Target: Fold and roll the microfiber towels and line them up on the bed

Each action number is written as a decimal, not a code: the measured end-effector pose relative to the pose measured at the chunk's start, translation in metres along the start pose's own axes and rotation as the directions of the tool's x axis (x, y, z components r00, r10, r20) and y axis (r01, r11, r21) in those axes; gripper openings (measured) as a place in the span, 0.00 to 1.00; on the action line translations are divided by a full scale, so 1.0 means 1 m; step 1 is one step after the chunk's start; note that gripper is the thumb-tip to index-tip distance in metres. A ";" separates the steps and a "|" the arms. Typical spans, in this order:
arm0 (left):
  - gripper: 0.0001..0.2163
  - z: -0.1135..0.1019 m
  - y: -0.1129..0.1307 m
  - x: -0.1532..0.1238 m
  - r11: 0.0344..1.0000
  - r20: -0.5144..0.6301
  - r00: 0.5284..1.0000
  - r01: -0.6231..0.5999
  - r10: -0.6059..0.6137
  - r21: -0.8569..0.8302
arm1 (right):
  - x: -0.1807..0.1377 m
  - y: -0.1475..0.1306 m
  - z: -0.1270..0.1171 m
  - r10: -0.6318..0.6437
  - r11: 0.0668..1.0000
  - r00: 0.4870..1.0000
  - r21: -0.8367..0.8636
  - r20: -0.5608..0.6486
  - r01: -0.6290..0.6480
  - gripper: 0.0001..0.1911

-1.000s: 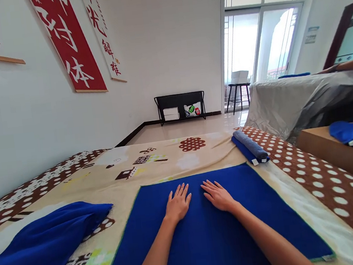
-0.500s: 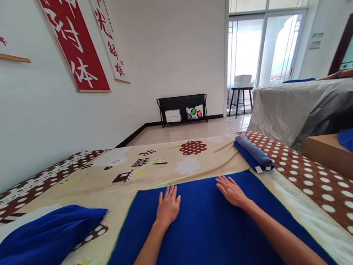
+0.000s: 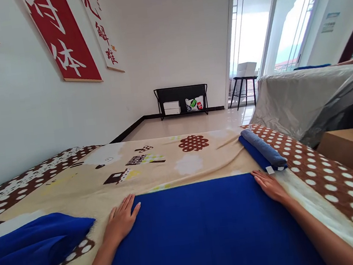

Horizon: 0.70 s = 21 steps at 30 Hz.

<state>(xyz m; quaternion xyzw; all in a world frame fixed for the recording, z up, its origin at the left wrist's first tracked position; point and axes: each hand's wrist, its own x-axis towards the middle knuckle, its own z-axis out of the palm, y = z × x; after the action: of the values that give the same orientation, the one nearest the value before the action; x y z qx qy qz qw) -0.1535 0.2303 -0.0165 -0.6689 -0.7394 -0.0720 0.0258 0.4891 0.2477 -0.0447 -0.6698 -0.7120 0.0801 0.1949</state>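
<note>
A blue cloth [image 3: 200,227] with a thin green edge lies spread flat on a patterned blanket [image 3: 155,169]. My left hand [image 3: 121,219] rests at its far left corner, fingers stretched out, thumb over the cloth's edge. At the far right corner lies my right hand [image 3: 270,185], its fingers extended and touching the corner. Both hands are open. Just beyond the right hand sit a rolled grey-blue towel [image 3: 262,146] and a folded blue cloth [image 3: 252,151] with white tags.
A crumpled blue cloth [image 3: 40,250] lies at the left. On the right are a cardboard box [image 3: 340,148] and a plastic-covered table [image 3: 312,91], with part of another person's arm at its far edge. A black rack [image 3: 181,100] stands against the back wall.
My hands have slid apart over the blue cloth, the left one out to the far left corner and the right one to the far right corner. The camera view has tilted down slightly.
</note>
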 end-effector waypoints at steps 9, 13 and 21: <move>0.27 -0.005 0.008 -0.002 1.000 -0.096 0.995 0.020 -0.019 0.009 | 0.002 -0.002 0.011 0.020 0.999 0.995 -0.035 -0.099 -0.023 0.31; 0.23 -0.036 0.034 -0.034 0.999 -0.231 0.972 -0.041 0.037 -0.013 | -0.027 -0.031 -0.003 -0.026 0.998 0.979 -0.054 -0.202 0.015 0.32; 0.26 -0.032 0.202 -0.113 0.833 -0.109 0.844 -0.536 0.526 -0.136 | -0.117 -0.189 0.031 -0.427 0.904 0.904 0.005 -0.011 0.427 0.26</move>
<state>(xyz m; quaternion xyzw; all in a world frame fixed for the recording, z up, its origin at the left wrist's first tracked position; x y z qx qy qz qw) 0.0567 0.1336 0.0139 -0.8448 -0.5151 -0.1438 0.0155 0.3059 0.1202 -0.0221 -0.4974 -0.8401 0.0351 0.2135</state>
